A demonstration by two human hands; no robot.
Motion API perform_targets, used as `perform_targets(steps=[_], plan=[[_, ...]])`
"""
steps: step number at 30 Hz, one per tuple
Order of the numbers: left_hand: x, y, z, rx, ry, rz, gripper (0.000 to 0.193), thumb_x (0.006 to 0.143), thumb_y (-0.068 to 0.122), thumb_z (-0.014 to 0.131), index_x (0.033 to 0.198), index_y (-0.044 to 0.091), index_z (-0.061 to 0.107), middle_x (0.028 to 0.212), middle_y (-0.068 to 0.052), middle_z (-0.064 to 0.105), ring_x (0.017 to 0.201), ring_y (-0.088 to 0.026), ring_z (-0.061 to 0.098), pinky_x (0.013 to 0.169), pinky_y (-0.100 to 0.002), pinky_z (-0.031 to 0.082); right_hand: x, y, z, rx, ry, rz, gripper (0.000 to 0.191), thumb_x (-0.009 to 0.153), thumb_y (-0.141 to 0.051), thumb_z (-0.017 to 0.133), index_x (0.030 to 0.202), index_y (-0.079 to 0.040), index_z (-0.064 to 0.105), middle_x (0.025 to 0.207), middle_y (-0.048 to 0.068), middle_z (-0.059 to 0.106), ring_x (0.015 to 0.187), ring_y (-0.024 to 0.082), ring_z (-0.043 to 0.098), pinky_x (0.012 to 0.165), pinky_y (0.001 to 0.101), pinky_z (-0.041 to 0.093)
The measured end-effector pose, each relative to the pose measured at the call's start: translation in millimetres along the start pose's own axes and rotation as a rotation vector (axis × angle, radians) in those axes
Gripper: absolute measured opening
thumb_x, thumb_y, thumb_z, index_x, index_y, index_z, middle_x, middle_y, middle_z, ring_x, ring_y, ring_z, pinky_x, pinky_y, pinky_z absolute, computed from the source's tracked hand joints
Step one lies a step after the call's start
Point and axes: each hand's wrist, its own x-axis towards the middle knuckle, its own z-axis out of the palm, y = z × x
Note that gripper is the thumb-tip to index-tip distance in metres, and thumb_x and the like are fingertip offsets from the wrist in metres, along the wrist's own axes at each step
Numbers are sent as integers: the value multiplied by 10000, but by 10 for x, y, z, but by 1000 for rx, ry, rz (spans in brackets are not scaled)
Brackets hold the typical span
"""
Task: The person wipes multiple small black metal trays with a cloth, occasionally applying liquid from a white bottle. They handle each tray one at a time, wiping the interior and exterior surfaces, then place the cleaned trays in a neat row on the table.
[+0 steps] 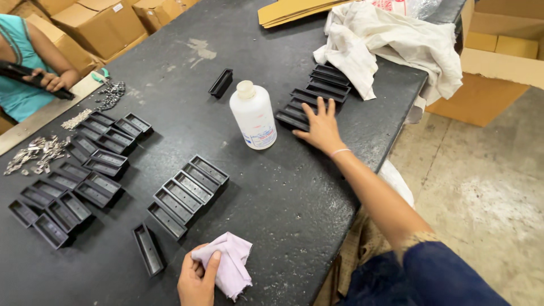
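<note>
My left hand (197,279) grips a crumpled lilac cloth (229,263) at the near edge of the dark table (294,209). Just left of it lies a single black rectangular plastic tray (148,249). My right hand (320,127) reaches far out, fingers spread flat on a row of overlapping black trays (316,93). A white plastic bottle (253,115) stands upright just left of that hand. A neat row of several black trays (188,195) lies between my two hands.
More black trays (79,175) cover the left of the table, with small metal parts (37,153) beside them. One lone tray (221,83) lies farther back. White cloths (391,42) are heaped at the far right. Another person (28,68) sits at the left. Cardboard boxes (498,62) surround the table.
</note>
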Motion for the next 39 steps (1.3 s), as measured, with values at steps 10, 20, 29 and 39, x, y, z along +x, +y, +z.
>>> perform_targets(steps=[10, 20, 29, 39], plan=[[167, -487, -140, -5, 11, -45, 441, 845, 57, 732, 1239, -46, 564, 1095, -242, 738, 1006, -258, 745, 882, -375, 590, 653, 529, -385, 291, 308, 227, 558, 973, -610, 728, 1261, -133, 701, 1458, 200, 551, 1484, 415, 424, 1233, 547, 371], [139, -504, -111, 17, 81, -77, 437, 843, 46, 736, 1236, -49, 570, 1103, -250, 735, 1036, -259, 737, 917, -374, 580, 1004, 2226, -882, 788, 569, 300, 251, 959, -204, 761, 1050, 16, 682, 986, 22, 662, 920, 163, 603, 827, 343, 515], [150, -543, -64, 52, 127, -59, 411, 845, 40, 739, 1215, -55, 586, 1077, -248, 750, 999, -274, 752, 906, -380, 587, 949, 2374, -1087, 104, 79, 405, 441, 859, -294, 788, 1164, 8, 685, 1115, 217, 647, 1061, 356, 637, 913, 429, 496], [193, -791, -26, 86, 201, 54, 359, 834, 34, 752, 1140, -80, 605, 1024, -245, 756, 972, -278, 759, 918, -388, 588, 1321, 1809, -362, 222, 189, 110, 184, 1007, -108, 614, 1107, -76, 766, 1102, 226, 706, 1063, 420, 650, 960, 507, 497]])
